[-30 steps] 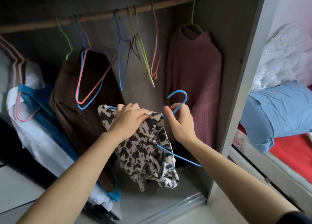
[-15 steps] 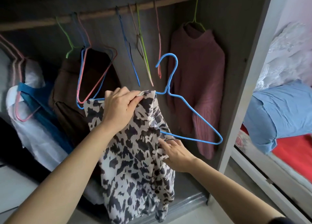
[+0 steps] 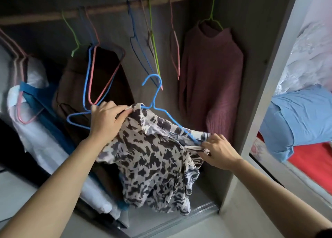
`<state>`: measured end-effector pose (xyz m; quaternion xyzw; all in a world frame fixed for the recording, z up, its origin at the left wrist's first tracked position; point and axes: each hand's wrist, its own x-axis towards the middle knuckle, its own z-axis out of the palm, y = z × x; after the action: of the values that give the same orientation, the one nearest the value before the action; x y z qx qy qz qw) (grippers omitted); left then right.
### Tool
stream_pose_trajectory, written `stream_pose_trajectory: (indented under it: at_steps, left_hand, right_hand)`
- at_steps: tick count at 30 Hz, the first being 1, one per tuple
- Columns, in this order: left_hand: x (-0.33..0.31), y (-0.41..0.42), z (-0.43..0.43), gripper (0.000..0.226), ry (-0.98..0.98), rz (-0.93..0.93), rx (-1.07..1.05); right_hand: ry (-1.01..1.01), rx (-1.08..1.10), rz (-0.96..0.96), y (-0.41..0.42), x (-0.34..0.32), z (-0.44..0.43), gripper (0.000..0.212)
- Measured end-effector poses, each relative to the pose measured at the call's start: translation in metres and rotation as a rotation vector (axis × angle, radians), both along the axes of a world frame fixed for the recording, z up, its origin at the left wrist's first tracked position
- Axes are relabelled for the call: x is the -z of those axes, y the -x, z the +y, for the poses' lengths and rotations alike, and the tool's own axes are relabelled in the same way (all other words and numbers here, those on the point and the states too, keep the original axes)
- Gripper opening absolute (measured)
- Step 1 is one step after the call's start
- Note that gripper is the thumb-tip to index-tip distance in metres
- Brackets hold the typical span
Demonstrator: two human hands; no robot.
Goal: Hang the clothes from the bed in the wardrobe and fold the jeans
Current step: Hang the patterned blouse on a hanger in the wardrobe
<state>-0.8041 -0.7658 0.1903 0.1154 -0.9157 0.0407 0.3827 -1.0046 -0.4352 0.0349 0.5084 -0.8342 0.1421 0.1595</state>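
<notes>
A cream top with dark animal-print blotches (image 3: 154, 158) drapes over a blue wire hanger (image 3: 152, 92) in front of the open wardrobe. My left hand (image 3: 106, 121) grips the top's collar edge together with the hanger's left side. My right hand (image 3: 218, 150) pinches the fabric at the hanger's right tip. The hanger's hook points up, well below the wooden rail (image 3: 111, 9). The hanger's left end sticks out bare past my left hand.
On the rail hang a mauve knit sweater (image 3: 212, 72) at the right, a brown garment (image 3: 79, 87), several empty coloured hangers (image 3: 152, 40), and white and blue clothes (image 3: 36, 112) at the left. The wardrobe's side panel (image 3: 265, 76) stands right; a bed with a blue pillow (image 3: 301, 119) lies beyond.
The hanger has tilted and dropped lower, now lying across inside the top. My right hand moved right and up to the hanger's right tip, pulling the fabric over it.
</notes>
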Motion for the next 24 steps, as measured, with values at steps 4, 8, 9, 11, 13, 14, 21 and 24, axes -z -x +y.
stream_pose_trajectory:
  at_steps: [4,8,9,11,13,14,21,24]
  left_hand:
    - [0.015,0.002,0.001,0.038,0.093,-0.07,-0.003]
    - [0.032,0.009,0.012,0.042,-0.018,-0.095,-0.002]
    - [0.035,0.012,0.015,0.042,-0.051,-0.1,0.005]
    - [0.039,0.019,0.022,0.038,-0.113,-0.107,0.025]
    - [0.042,0.026,0.03,0.029,-0.191,-0.096,0.052]
    - [0.043,0.03,0.035,0.024,-0.241,-0.083,0.07]
    - [0.041,0.046,0.059,0.019,-0.554,-0.035,0.268]
    - [0.037,0.046,0.06,0.02,-0.626,0.025,0.301]
  right_hand:
    - [-0.024,0.065,0.014,0.009,-0.012,0.013,0.024]
    - [0.019,0.054,0.056,0.005,-0.042,0.007,0.024]
    - [0.032,0.054,0.04,0.002,-0.053,0.003,0.022]
    - [0.074,0.036,-0.003,-0.004,-0.075,-0.006,0.025]
    - [0.13,-0.007,-0.054,-0.008,-0.096,-0.014,0.033]
    - [0.141,-0.028,-0.077,-0.008,-0.105,-0.019,0.037]
    - [-0.034,-0.063,0.148,0.01,-0.147,-0.04,0.042]
    - [-0.139,-0.009,0.152,0.023,-0.152,-0.031,0.042]
